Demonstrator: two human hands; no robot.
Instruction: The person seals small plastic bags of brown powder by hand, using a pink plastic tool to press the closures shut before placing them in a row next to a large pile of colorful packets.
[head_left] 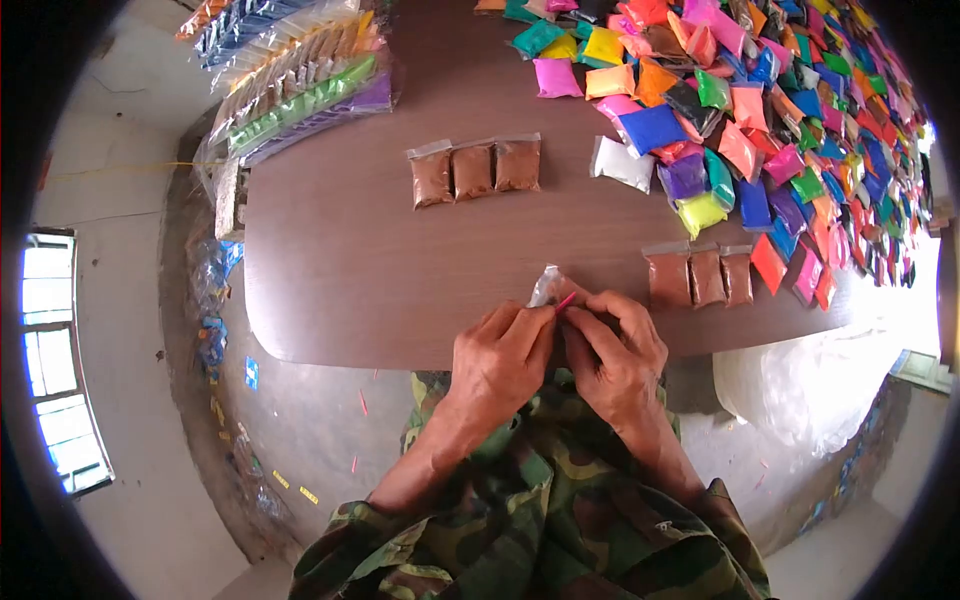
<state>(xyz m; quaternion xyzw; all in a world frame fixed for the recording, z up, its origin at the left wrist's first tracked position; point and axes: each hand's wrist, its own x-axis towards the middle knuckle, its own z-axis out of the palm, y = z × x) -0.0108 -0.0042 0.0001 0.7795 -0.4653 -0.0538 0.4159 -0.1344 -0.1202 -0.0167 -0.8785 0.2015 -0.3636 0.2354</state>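
Note:
Both hands meet at the table's near edge. My left hand (500, 348) pinches the side of a small clear plastic bag (545, 285), whose top sticks up past the fingers. My right hand (617, 345) has its fingers closed at a thin pink-red strip (566, 301) beside the bag. The fingers cover most of the bag, so its contents are hard to make out. Three brown packets (475, 170) lie side by side beyond the hands. To the right of my right hand lie three more brown packets (698, 277).
A large pile of colourful packets (750, 120) covers the table's right side. Stacked bagged packets (300, 90) stand at the back left of the brown table (350, 250). A white plastic bag (805, 390) hangs beyond the near right edge.

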